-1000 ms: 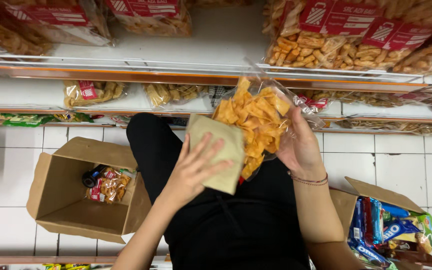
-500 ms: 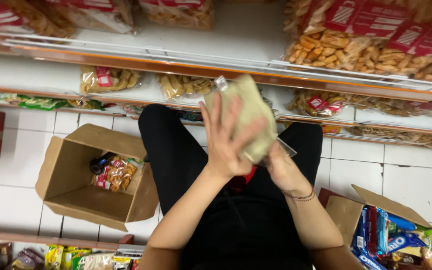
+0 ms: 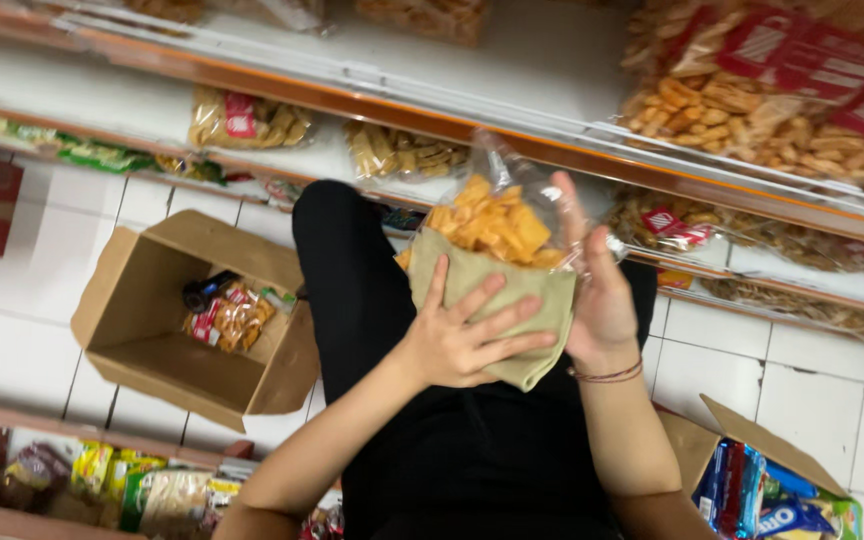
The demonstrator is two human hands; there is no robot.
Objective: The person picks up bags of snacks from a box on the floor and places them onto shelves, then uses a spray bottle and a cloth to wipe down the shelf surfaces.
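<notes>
Head view shows the left hand (image 3: pixel 457 340) with fingers spread flat, pressing a folded olive cloth (image 3: pixel 497 315) against a clear bag of orange chips (image 3: pixel 497 225). The right hand (image 3: pixel 597 300) is open, with the fingers straight up, and supports the bag from its right side. The bag is in front of the body, above the lap in black clothes. On the white tile floor, to the left, an open cardboard box (image 3: pixel 187 320) holds a few snack packs. Another box (image 3: pixel 752 480) with blue packs stands at lower right. Farther away, shelves (image 3: pixel 372 100) carry bags of snacks.
</notes>
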